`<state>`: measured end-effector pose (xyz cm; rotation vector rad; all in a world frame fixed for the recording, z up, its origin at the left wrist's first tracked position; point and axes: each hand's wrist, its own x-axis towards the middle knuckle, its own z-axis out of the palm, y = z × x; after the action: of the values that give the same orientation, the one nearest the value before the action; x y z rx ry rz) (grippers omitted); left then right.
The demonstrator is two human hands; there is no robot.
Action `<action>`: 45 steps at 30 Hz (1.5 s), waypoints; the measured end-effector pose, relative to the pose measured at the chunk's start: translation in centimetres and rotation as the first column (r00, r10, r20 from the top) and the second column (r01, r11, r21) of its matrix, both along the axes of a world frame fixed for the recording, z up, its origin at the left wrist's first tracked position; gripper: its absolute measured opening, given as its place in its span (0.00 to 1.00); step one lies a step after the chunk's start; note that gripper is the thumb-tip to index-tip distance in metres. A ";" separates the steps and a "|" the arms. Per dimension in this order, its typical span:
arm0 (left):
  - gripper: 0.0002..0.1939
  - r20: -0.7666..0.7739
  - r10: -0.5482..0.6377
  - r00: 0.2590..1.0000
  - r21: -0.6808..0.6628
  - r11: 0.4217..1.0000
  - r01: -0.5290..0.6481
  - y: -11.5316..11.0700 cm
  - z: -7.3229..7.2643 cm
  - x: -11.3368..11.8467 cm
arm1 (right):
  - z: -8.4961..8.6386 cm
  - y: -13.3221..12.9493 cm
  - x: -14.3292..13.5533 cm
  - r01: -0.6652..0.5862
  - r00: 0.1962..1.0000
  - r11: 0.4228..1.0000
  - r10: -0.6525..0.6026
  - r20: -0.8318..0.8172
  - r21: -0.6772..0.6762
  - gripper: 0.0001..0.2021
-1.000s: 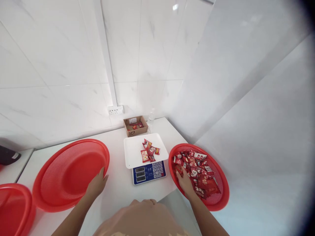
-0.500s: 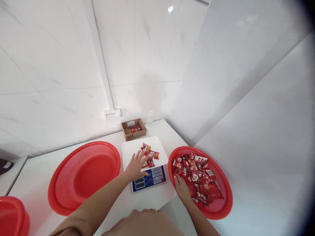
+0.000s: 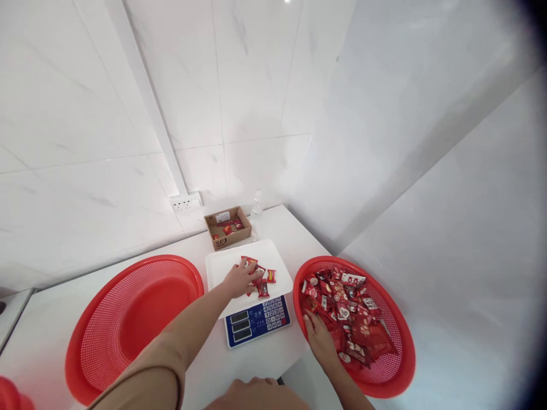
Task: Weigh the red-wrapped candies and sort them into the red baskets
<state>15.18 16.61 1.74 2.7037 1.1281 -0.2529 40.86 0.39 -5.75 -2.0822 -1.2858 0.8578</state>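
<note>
My left hand (image 3: 242,280) is over the white weighing tray (image 3: 222,267) of a digital scale. Its fingers curl down onto a small pile of red candy packets (image 3: 264,288), covering part of it. One small red and yellow packet (image 3: 271,276) lies just right of the fingers. My right hand (image 3: 319,340) grips the near left rim of a red plastic basket (image 3: 405,353), its fingers beside the contents. Many red wrapped snack packets (image 3: 359,319) fill this basket. The scale's blue keypad panel (image 3: 256,320) faces me below the tray.
A large red basket (image 3: 92,341) stands left of the scale. Behind the tray are a small cardboard box (image 3: 228,228) holding a few red packets and a clear bottle (image 3: 257,205). Another red rim (image 3: 12,396) shows at lower left. Walls bound the table behind and right.
My left hand has come down from above the tray onto the packets, and its spread fingers have curled. My right hand stays at the basket rim. The view has shifted slightly.
</note>
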 end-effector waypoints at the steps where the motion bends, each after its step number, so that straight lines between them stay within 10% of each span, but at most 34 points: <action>1: 0.30 0.015 0.017 1.000 0.031 0.999 -0.018 -0.2 -0.2 0.0 | 0.0 0.0 0.0 0.002 1.000 1.000 -0.002 -0.002 0.003 0.30; 13: 0.19 0.179 0.291 0.940 0.100 0.945 -0.311 -2.1 1.9 -2.6 | 0.0 0.0 0.0 0.013 1.000 1.000 -0.013 0.007 0.004 0.31; 19: 0.21 0.286 0.568 0.772 0.122 0.777 -0.617 -5.7 4.0 -10.3 | 0.0 0.1 -0.3 0.026 0.999 1.000 -0.026 0.024 0.002 0.30; 25: 0.33 0.186 0.786 0.590 -0.036 0.605 -0.795 -11.3 2.0 -15.4 | 2.2 -0.3 -1.5 0.064 0.945 0.989 -0.103 0.311 0.133 0.31; 33: 0.34 0.150 0.735 0.661 -0.286 0.672 -0.683 -16.4 0.1 -12.6 | 5.4 6.2 -7.6 -0.439 0.833 0.888 0.345 0.432 0.137 0.28; 40: 0.29 0.188 0.778 0.600 -0.369 0.622 -0.691 -18.0 -0.5 -11.7 | 5.3 10.2 -10.3 -0.524 0.742 0.851 0.451 0.496 0.011 0.23; 45: 0.30 0.184 0.766 0.616 -0.384 0.633 -0.672 -18.7 -0.2 -11.5 | 6.1 11.1 -11.1 -0.425 0.891 0.901 0.400 0.215 0.083 0.14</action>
<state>3.70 -2.11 1.55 1.7338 1.7924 0.1697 29.76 11.47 0.31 -1.8515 -1.8863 0.7303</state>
